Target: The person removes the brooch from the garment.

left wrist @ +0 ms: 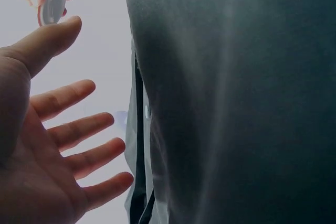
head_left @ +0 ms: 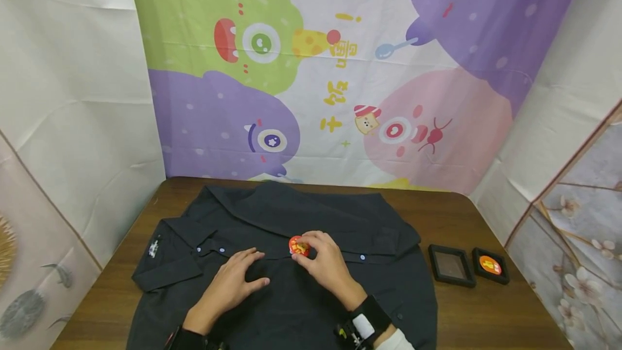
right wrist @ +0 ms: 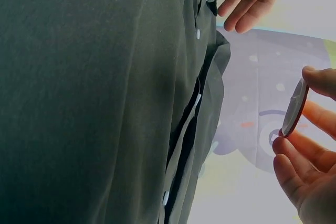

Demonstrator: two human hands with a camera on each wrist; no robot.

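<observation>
My right hand (head_left: 326,263) pinches a round red pin badge (head_left: 298,246) by its edges, above the middle of a dark button shirt (head_left: 291,296). In the right wrist view the badge (right wrist: 295,107) stands on edge between thumb and fingertips. Its pale back with a thin pin shows in the left wrist view, where the badge (left wrist: 53,3) appears behind the left thumb. My left hand (head_left: 233,282) hovers over the shirt to the left, fingers spread and holding nothing. Pale buttons run along the shirt's front placket.
Two black square frames lie on the wooden table (head_left: 457,220) right of the shirt. The larger frame (head_left: 434,264) has a see-through middle; the smaller frame (head_left: 504,269) holds an orange round badge (head_left: 489,264). A cartoon-print cloth (head_left: 330,161) hangs behind the table.
</observation>
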